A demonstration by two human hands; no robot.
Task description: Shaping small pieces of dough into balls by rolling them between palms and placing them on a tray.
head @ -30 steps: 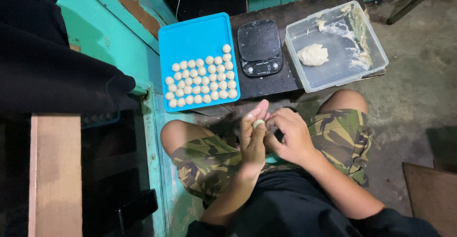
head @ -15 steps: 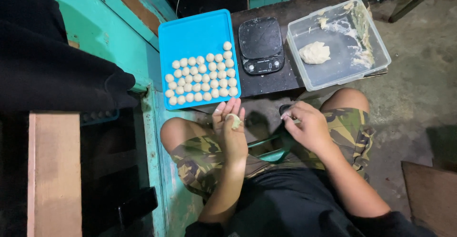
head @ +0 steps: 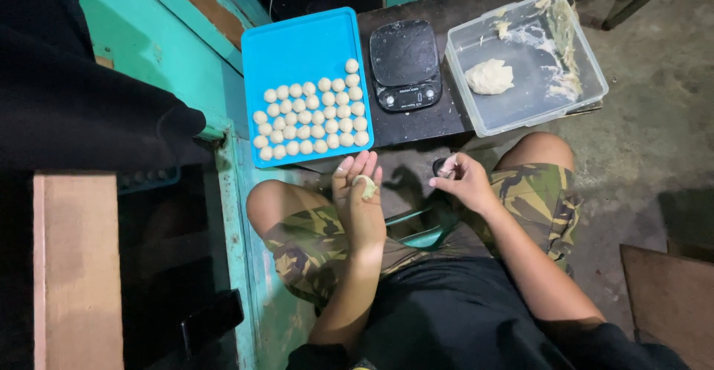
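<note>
Left hand (head: 358, 191) flat open, dough piece (head: 366, 185) on palm, just below blue tray (head: 297, 35) front edge, right hand (head: 462, 182) pinched on small bit (head: 447, 166).

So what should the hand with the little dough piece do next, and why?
Probably bring the right hand back over the dough piece to roll it round: it lies flattish on the open left hand, unlike the round dough balls on the blue tray.
</note>
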